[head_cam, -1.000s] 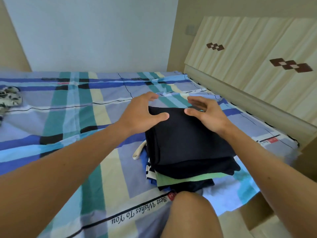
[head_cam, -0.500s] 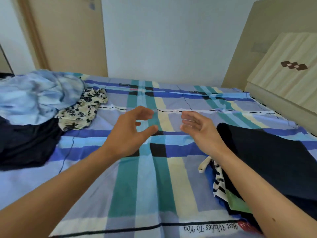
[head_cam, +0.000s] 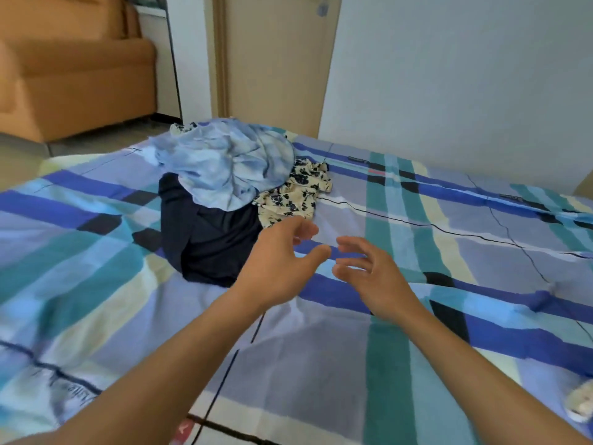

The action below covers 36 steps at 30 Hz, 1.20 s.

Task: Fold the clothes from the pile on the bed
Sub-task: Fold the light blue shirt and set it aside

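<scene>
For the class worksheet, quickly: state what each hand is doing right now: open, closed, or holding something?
Left hand: open, fingers loosely spread, holding nothing.
Right hand: open, fingers loosely curled, holding nothing.

We saw an orange sofa point(head_cam: 73, 75) on a pale floor point(head_cam: 19, 155) at the far left. To its right stood a beige door point(head_cam: 276, 59), next to a plain white wall point(head_cam: 449, 91).
</scene>
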{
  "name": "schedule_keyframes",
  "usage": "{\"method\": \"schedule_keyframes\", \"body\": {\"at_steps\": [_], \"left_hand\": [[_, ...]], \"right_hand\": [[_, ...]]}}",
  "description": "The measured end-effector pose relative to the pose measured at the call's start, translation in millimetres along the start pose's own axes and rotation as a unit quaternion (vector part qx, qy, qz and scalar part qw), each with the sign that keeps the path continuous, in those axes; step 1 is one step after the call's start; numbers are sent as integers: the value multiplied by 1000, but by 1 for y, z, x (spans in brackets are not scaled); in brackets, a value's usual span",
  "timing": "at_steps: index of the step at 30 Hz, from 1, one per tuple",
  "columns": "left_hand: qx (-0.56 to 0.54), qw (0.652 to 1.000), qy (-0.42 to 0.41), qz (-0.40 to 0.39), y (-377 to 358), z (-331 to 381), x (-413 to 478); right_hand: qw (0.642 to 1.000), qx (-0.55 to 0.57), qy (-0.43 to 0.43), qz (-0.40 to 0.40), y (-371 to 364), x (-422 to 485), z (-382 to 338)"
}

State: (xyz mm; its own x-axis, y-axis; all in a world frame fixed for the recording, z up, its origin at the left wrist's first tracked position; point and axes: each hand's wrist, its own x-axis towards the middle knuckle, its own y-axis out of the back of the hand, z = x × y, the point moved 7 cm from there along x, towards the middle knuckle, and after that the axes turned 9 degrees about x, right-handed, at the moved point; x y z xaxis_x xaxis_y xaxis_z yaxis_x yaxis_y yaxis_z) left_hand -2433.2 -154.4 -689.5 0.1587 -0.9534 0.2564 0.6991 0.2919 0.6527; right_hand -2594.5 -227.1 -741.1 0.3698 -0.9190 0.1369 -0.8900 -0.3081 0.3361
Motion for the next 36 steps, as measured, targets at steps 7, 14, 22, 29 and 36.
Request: {"method": "schedule_keyframes", "body": {"at_steps": [7, 14, 22, 29, 36], "left_hand": [[127, 987, 88, -46, 40, -66, 10], [254, 947, 178, -88, 61, -123, 16], [279, 933, 212, -76, 75, -160, 22], [293, 930, 207, -83, 59, -169, 34], [291, 929, 219, -60, 66, -183, 40]], "right_hand": [[993, -45, 29, -103, -100, 45, 11], [963, -152, 84, -206, -189, 84, 16], [936, -273, 137, -175, -220, 186, -6], [879, -430, 82, -189, -258, 255, 11], [997, -25, 54, -39, -222, 260, -13]]}}
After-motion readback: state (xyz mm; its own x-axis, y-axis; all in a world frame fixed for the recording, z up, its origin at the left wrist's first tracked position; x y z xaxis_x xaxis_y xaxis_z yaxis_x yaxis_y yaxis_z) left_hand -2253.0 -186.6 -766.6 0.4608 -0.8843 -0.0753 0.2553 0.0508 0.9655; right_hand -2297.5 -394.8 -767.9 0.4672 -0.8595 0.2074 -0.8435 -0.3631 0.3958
